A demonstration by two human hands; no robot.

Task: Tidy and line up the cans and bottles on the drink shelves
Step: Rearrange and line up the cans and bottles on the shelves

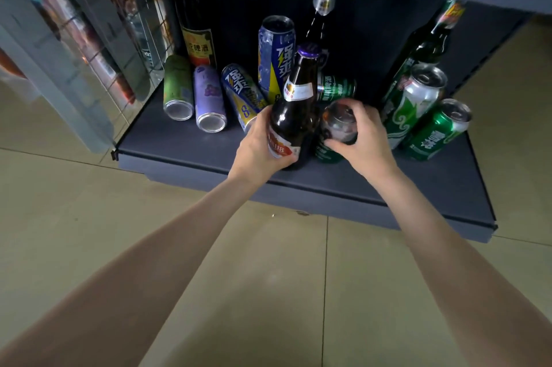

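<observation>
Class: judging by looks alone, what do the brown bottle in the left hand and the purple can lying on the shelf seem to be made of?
Brown bottle: probably glass, glossy and translucent, with sharp highlights on its dark body, a paper-like label and a purple metal-looking cap.
Purple can: likely aluminium, with a bare silvery base rim and a matt printed wall.

Head camera looks steeply down, close on the bottom shelf

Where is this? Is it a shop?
Probably a shop, at the bottom of a drink rack. A dark metal shelf sits just above a tiled floor, crowded with mixed cans and bottles, and someone is holding a brown bottle there.
</observation>
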